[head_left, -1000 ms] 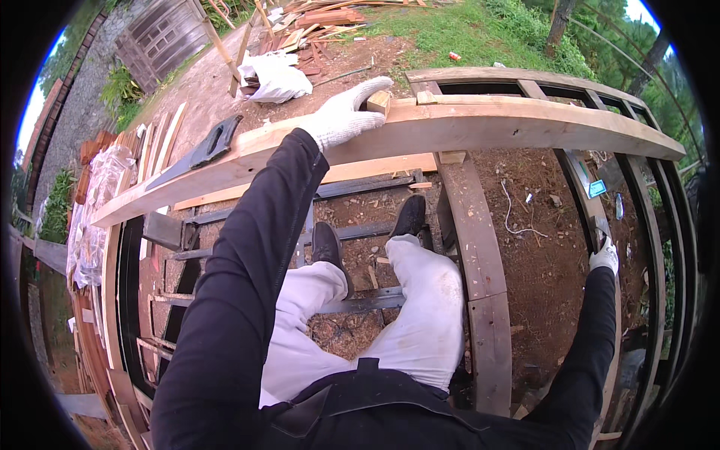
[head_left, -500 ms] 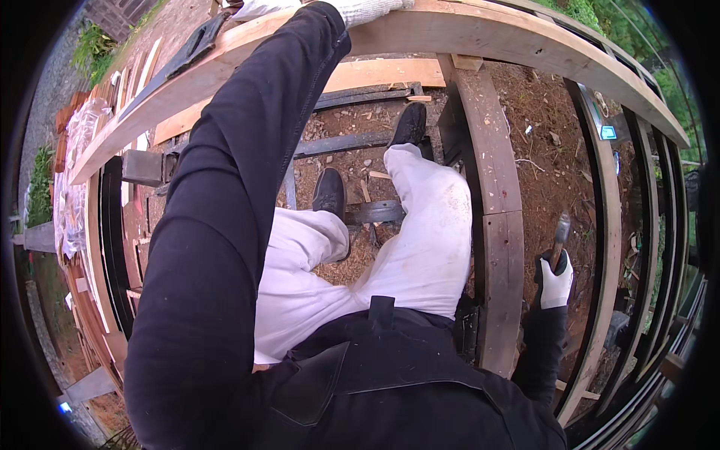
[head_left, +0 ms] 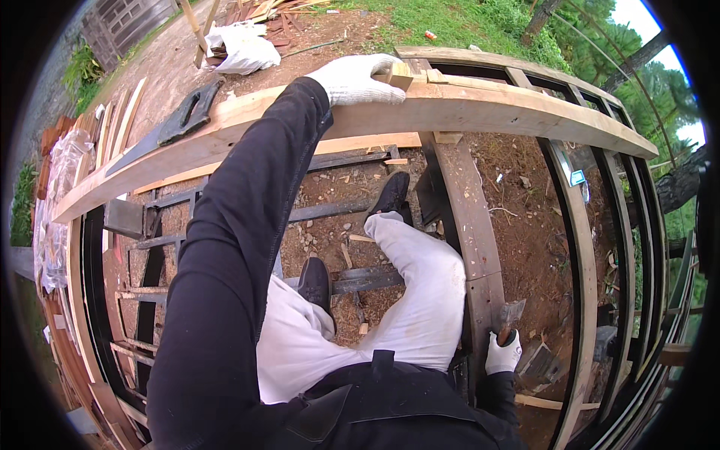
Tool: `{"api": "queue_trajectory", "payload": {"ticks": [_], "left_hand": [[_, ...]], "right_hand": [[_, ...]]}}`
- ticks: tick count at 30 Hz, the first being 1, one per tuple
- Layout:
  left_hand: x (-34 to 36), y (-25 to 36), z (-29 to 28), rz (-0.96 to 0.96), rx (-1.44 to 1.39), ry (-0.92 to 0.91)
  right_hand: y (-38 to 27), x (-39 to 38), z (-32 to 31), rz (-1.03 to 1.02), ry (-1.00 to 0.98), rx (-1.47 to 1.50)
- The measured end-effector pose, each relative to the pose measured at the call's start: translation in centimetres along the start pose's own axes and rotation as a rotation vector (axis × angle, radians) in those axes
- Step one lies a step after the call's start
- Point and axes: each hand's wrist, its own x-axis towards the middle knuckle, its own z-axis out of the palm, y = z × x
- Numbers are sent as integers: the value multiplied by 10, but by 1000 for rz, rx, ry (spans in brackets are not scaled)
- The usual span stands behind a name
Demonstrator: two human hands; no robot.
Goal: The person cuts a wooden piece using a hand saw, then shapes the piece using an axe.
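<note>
My left hand (head_left: pixel 352 79), in a white glove, reaches far forward across a long pale timber beam (head_left: pixel 517 112). Its thumb and fingers close around a small wooden block (head_left: pixel 400 76) at the beam's upper side. On the right, low beside my leg, my right hand (head_left: pixel 503 352) wears a white glove with dark parts. It grips a wooden-handled tool with a flat metal head (head_left: pixel 512 312), head pointing forward; its exact kind is unclear. A handsaw (head_left: pixel 187 114) with a black handle lies on the beam left of my left hand.
My legs stand among dark metal frame bars (head_left: pixel 330 210). A brown beam (head_left: pixel 469 202) runs past my right leg, with slatted timbers (head_left: pixel 577 277) farther right. Plastic-wrapped boards (head_left: pixel 64 172) are stacked at left. A white sack (head_left: pixel 241 49) lies on the ground ahead.
The view has tilted up, showing more ground ahead. My left hand now shows fully with the block. My right hand has come lower and closer to the brown beam, and the tool's flat head has turned into view.
</note>
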Motion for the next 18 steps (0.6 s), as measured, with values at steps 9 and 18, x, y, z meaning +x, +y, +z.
{"api": "queue_trajectory", "payload": {"ticks": [9,18], "left_hand": [[-14,9,4,47,-22,117],[18,13,-12,-37,-415,49]], "right_hand": [[-19,-14,-7,211,-66,-85],[-15,-26,5,114,52,-235]]}}
